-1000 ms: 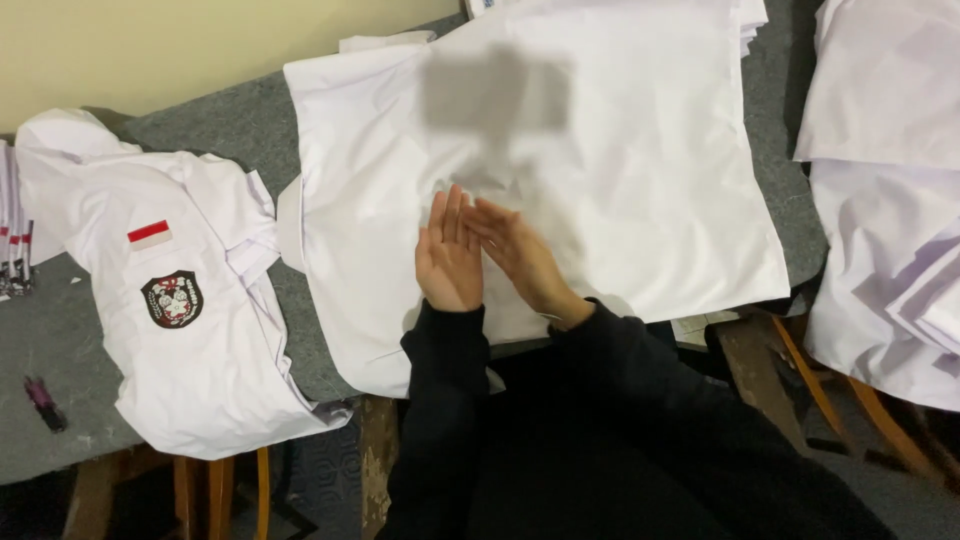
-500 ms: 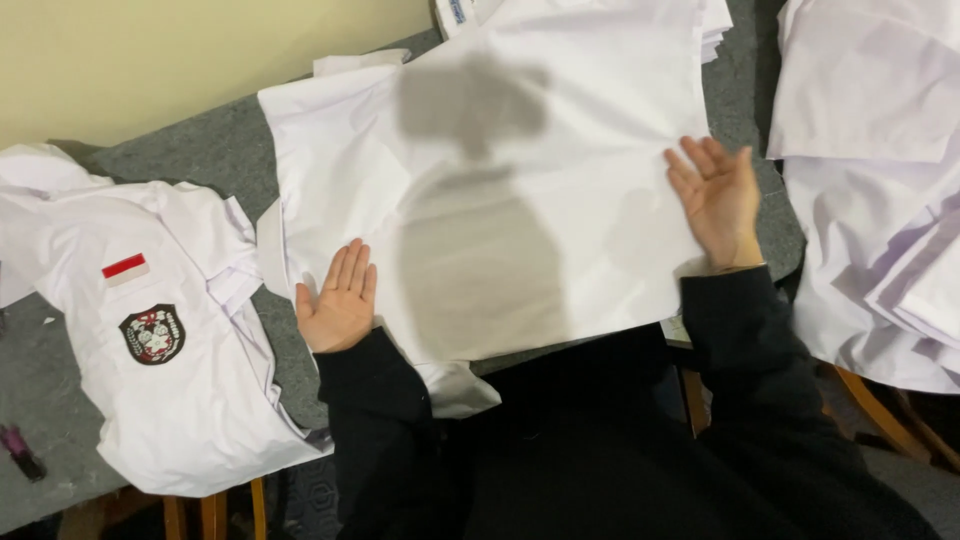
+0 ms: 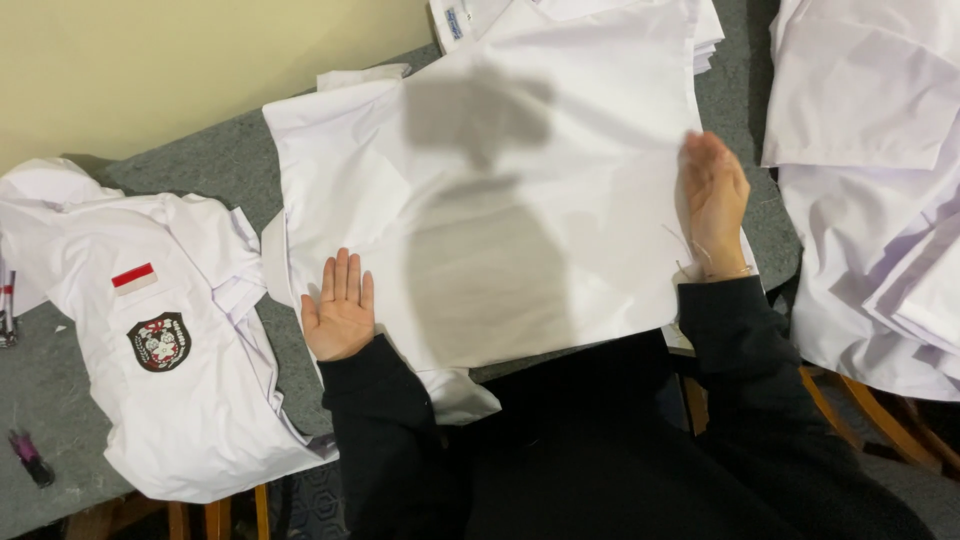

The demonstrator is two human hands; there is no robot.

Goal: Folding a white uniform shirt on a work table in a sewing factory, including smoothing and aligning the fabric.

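A white shirt (image 3: 500, 210) lies spread flat, back side up, on the grey cloth-covered table (image 3: 200, 170). My left hand (image 3: 340, 308) rests on the shirt's near left edge, palm up, fingers together and straight. Over at the shirt's right edge, my right hand (image 3: 714, 200) lies flat with its fingers pointing away from me. Neither hand grips anything. Black sleeves cover both arms. A head-shaped shadow falls across the middle of the shirt.
A folded white shirt (image 3: 170, 350) with a red-and-white flag patch and a dark crest badge lies at the left. Piles of white shirts (image 3: 880, 180) sit at the right and at the top (image 3: 560, 20). A small pink-purple object (image 3: 30, 458) lies far left.
My hands were together at the shirt's middle, then swept apart to its left and right edges. Since half a second ago the left hand has turned palm up; the right slid slightly outward.
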